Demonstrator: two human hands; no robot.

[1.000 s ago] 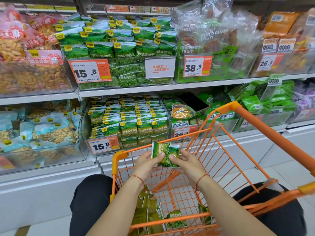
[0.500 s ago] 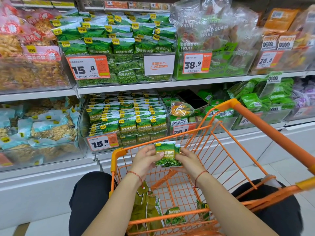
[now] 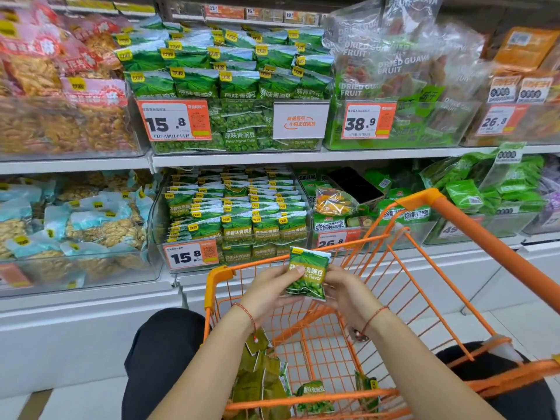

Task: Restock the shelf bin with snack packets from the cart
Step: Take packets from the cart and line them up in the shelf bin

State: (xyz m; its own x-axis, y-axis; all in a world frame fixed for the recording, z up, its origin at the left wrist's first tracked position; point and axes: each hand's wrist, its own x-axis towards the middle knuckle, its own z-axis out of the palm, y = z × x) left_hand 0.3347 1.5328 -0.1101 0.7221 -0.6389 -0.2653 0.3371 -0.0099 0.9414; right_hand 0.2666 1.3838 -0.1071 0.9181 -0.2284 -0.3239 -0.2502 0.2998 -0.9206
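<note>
Green pea packet (image 3: 306,275), upright, white-edged

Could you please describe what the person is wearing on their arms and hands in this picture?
Both forearms are bare, with no sleeves and no gloves in view. The left hand has a thin red string bracelet at the wrist. The right hand has a matching red string bracelet at its wrist. No rings or watch are visible.

Store aisle: two-tier white shelving (image 3: 236,160) ahead, clear bins of peanut bags (image 3: 75,225) far left, dried guava packs (image 3: 403,86) upper right, pale tiled floor (image 3: 497,325) below.
</note>
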